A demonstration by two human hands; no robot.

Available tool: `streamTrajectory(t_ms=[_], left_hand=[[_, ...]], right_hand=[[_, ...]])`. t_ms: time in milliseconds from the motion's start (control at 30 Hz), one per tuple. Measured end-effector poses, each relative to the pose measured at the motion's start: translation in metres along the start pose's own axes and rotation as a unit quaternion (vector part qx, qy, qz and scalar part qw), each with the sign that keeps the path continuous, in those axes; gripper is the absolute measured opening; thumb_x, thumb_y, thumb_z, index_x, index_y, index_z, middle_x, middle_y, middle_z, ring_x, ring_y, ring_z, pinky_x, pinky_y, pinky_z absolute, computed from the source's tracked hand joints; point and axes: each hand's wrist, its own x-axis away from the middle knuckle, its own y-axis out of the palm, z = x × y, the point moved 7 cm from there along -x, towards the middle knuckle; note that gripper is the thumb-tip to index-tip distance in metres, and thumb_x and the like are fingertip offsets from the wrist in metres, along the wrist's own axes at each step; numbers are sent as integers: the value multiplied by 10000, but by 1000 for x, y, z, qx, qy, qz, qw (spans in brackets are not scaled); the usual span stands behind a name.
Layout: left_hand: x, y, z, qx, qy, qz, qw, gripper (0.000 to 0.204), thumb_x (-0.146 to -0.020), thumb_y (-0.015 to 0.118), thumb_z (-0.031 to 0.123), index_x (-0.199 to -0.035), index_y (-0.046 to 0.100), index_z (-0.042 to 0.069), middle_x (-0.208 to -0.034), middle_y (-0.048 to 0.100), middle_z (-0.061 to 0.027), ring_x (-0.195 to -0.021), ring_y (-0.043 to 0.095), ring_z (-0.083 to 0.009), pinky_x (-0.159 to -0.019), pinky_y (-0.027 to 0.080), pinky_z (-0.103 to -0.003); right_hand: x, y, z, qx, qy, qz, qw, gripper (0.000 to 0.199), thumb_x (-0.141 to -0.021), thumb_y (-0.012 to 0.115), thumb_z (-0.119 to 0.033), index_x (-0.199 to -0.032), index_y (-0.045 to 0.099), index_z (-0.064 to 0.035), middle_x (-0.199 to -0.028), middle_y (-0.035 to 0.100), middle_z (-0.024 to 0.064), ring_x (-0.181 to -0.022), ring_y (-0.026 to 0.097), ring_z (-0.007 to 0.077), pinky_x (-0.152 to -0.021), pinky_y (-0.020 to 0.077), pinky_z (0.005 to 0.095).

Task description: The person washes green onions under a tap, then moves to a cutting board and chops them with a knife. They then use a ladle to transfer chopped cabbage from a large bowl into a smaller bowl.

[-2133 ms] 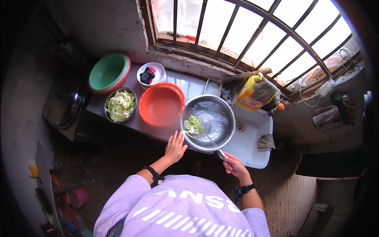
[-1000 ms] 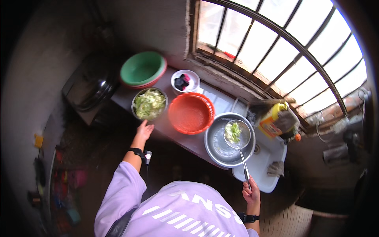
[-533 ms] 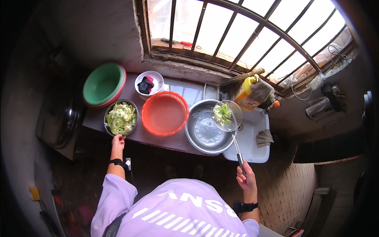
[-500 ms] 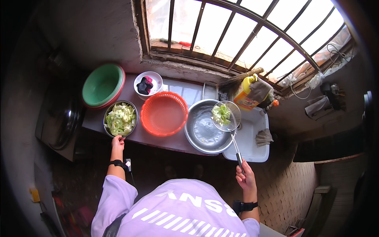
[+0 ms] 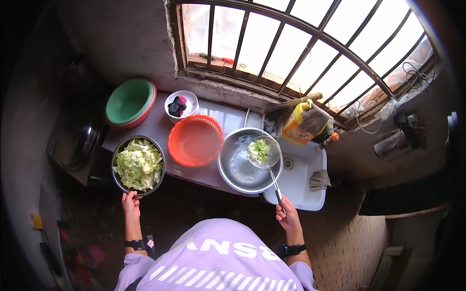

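Observation:
My left hand [image 5: 131,204] grips the near rim of a dark-rimmed bowl [image 5: 162,170], which juts out past the counter's front edge. Chopped cabbage [image 5: 138,165] fills that bowl. My right hand [image 5: 289,214] is closed round the black handle of a mesh strainer [image 5: 274,162]. A small heap of cabbage pieces [image 5: 260,151] lies in the strainer. The strainer is over the right side of a large metal basin [image 5: 225,169] with what looks like water in it. Between the two vessels stands an orange plastic colander [image 5: 195,140], with no cabbage in it.
Green and red basins [image 5: 127,104] are stacked at the back left, beside a white bowl [image 5: 190,99] holding a dark and pink cloth. On the right are a white sink [image 5: 291,189] with a grey rag [image 5: 319,179], a yellow jug [image 5: 302,126] and a straw brush [image 5: 291,103]. A barred window rises behind.
The bowl of cabbage has come nearer to me and off the counter, held by my left hand. My right hand and the strainer have shifted slightly left with the view.

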Motion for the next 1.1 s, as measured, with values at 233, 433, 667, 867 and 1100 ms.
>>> streamTrajectory(t_ms=[233,433,667,867,1100], left_hand=[[102,83,-3,0,-67,-79,995,177,-809,623,-15,-936,561,93,-742,605,-1,-538,609,-103,-378,317,-161],[154,155,-40,16,-127,-177,976,224,-801,608,-26,-981,554,95,-755,607,-9,-528,579,-97,-376,329,-155],[188,178,-79,-48,-134,-193,971,168,-789,626,-25,-905,556,74,-749,632,-33,-530,632,-142,-371,322,-169],[206,176,-116,-79,-174,-195,962,181,-792,614,-22,-939,566,72,-767,649,-44,-533,643,-147,-366,339,-162],[213,172,-128,-142,-166,-197,956,165,-792,624,-11,-928,570,66,-732,635,-43,-538,642,-139,-375,333,-167]], right_hand=[[4,0,-34,70,-8,-40,997,411,-1008,513,-243,-1386,456,-93,-693,530,-1,-435,381,34,-406,413,220],[31,12,-81,104,-37,-68,992,423,-1010,502,-233,-1394,436,-69,-688,532,-4,-421,381,32,-397,422,210],[31,-1,-83,177,-55,-91,979,421,-1010,510,-221,-1393,438,-63,-697,516,5,-422,374,37,-397,426,221],[18,-14,-64,135,18,-116,984,428,-1014,506,-232,-1404,432,-75,-703,514,2,-448,372,40,-400,413,232],[15,-23,-71,112,30,-137,984,431,-1017,491,-222,-1417,415,-83,-729,517,8,-448,360,33,-403,392,215]])
